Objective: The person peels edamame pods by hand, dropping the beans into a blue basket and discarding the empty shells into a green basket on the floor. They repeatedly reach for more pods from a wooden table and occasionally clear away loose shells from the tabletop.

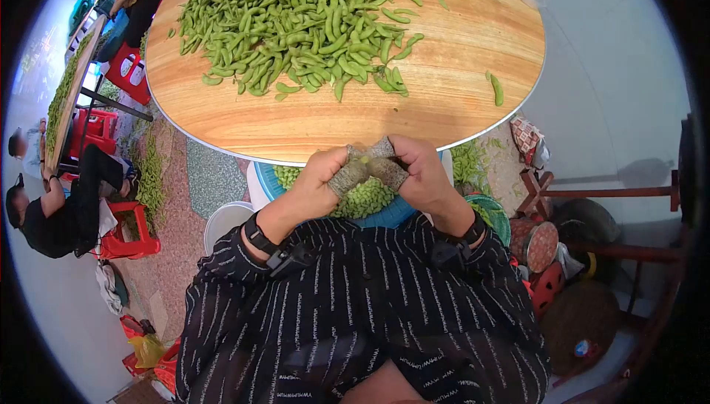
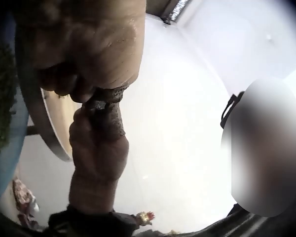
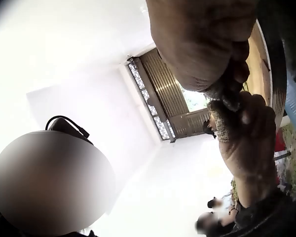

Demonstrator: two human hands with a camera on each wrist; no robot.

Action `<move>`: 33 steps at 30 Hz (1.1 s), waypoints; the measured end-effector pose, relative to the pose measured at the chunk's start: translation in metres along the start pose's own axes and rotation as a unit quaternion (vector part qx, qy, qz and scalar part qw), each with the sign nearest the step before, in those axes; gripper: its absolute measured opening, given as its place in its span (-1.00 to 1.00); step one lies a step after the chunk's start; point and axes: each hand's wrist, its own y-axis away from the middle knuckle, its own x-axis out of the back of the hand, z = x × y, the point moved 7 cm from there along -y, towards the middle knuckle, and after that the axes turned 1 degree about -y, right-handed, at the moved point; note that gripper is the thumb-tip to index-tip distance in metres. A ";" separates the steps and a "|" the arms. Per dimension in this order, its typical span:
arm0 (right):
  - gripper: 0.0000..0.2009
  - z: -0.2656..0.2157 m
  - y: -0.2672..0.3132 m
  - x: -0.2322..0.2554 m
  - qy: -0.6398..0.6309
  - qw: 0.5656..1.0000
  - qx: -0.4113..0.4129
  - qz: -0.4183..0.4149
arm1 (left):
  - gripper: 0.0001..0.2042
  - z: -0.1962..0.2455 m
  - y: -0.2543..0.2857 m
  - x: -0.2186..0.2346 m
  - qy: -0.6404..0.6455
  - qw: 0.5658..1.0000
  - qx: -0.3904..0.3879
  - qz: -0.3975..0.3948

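In the head view both hands meet tip to tip at the round table's near edge, over a blue basin of shelled green beans. The left hand and right hand pinch a small green pod, mostly hidden by fingers and thumbs with grey-brown wrappings. In the left wrist view the left hand is above and the right hand below, their wrapped digits touching. The right wrist view has the right hand above the left hand; the pod is not distinguishable there.
A large heap of green pods covers the far left of the wooden table. A white bucket stands left of the basin, a green basket right. Red stools and seated people are farther left.
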 end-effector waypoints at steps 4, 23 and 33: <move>-0.91 -0.008 -0.001 -0.002 0.043 0.998 0.048 -0.021 | -0.73 -0.025 0.011 -0.011 0.282 0.941 0.187 -0.021; -0.90 -0.010 0.007 -0.002 0.254 0.961 0.108 -0.005 | -0.80 -0.012 0.015 -0.008 0.065 0.994 0.085 -0.020; -0.89 0.007 0.059 0.073 0.132 0.976 -0.013 0.175 | -0.71 -0.005 0.019 -0.017 -0.092 0.982 0.044 -0.158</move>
